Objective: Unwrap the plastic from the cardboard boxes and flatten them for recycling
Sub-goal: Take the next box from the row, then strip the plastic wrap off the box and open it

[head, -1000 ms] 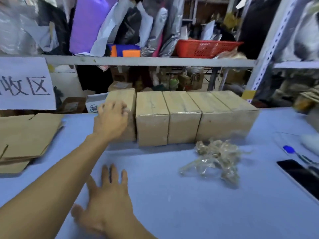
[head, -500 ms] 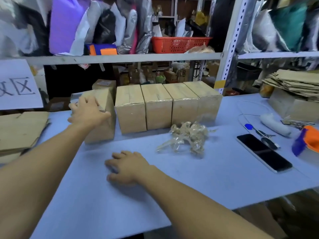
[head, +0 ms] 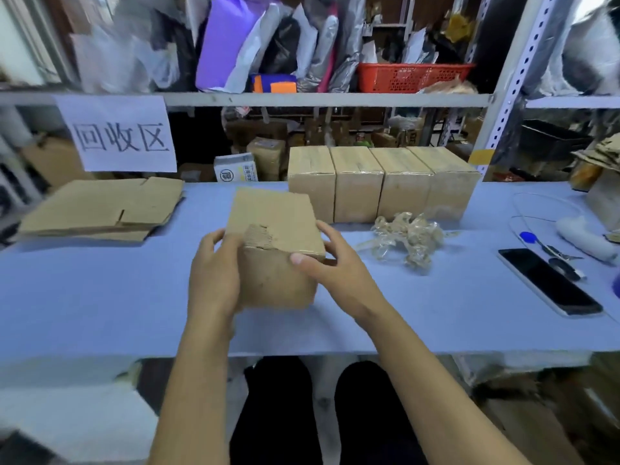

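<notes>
Pulled from the row of wrapped boxes (head: 382,182) at one o'clock, the cardboard box (head: 275,250) sat on the blue table (head: 100,297), long axis toward twelve, left hand (head: 214,276) gripping at nine and right hand (head: 332,260) at three, equally near.

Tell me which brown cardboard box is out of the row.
The brown cardboard box gripped between both hands, left and right, near the table's front edge; the other four stand side by side behind.
</notes>
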